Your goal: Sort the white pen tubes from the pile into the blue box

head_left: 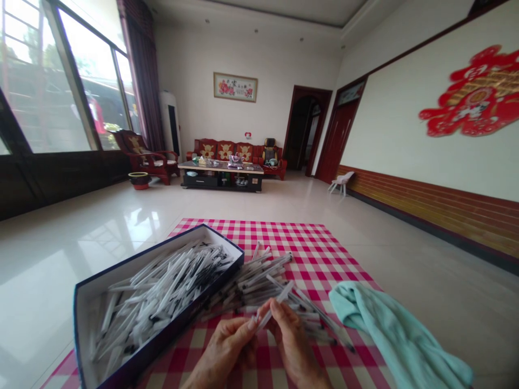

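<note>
Both hands meet low in the middle of the view over a pink and white checked cloth (324, 254). My left hand (227, 351) pinches the lower end of a thin white pen tube (275, 305), and my right hand (294, 346) grips the same tube with thumb and fingers. The tube slants up to the right. Just beyond my hands lies a loose pile of similar white pens (263, 275). To the left stands a dark blue shallow box (121, 270) holding several more pens.
A light green cloth (389, 335) lies at the right edge of the checked cloth. Glossy tiled floor (284, 205) surrounds it. Far back stand a coffee table (221, 175), a red sofa (227, 150) and an armchair (144, 154); windows on the left.
</note>
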`<state>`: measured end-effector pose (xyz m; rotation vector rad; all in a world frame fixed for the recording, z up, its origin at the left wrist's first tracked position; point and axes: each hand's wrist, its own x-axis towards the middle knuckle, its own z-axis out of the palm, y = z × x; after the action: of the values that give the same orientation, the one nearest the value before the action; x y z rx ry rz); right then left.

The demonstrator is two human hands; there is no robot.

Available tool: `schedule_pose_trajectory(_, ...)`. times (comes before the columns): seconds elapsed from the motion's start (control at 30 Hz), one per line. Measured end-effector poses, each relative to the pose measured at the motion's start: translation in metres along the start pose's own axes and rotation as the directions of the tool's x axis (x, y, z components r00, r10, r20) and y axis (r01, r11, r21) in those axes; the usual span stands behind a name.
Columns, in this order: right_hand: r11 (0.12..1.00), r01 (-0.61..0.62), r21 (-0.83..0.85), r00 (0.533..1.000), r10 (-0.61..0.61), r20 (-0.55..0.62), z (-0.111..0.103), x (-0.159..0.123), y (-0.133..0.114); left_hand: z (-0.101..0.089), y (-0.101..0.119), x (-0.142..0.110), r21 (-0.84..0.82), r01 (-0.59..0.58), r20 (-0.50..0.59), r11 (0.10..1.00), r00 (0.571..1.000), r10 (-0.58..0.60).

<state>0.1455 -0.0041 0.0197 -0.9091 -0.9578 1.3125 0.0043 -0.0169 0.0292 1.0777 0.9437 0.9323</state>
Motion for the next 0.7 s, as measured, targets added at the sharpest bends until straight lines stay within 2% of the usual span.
schedule_pose_trajectory(0.2,0.995,-0.04,-0.089,0.995,0.048,0.089,-0.001,-0.002,0.0,-0.003,-0.004,0.001,0.042,-0.007,0.036,0.999,0.999,0.005)
schedule_pose_trajectory(0.33,0.988,-0.013,-0.151,0.99,0.034,0.139,-0.001,-0.005,0.001,-0.007,-0.01,0.004,0.06,-0.033,0.061,0.998,0.998,0.03)
schedule_pose_trajectory(0.43,0.993,-0.016,-0.117,0.988,0.033,0.149,-0.002,-0.005,0.004,-0.007,-0.006,0.003,0.208,-0.104,0.098,0.973,0.992,0.085)
schedule_pose_trajectory(0.5,0.998,-0.065,0.012,0.984,0.062,0.164,-0.003,-0.003,0.008,-0.008,0.004,0.001,0.427,-0.211,0.066,0.879,0.977,0.202)
schedule_pose_trajectory(0.57,0.977,-0.136,0.163,0.977,0.105,0.185,-0.004,-0.002,0.011,-0.012,0.019,-0.002,0.687,-0.257,-0.016,0.679,0.93,0.368)
schedule_pose_trajectory(0.63,0.952,-0.178,0.25,0.972,0.13,0.196,-0.003,-0.001,0.014,-0.023,0.035,-0.005,0.877,-0.152,-0.114,0.456,0.856,0.505)
schedule_pose_trajectory(0.7,0.946,-0.181,0.269,0.972,0.13,0.198,-0.002,-0.001,0.015,-0.041,0.052,-0.009,0.949,0.043,-0.225,0.312,0.786,0.575)
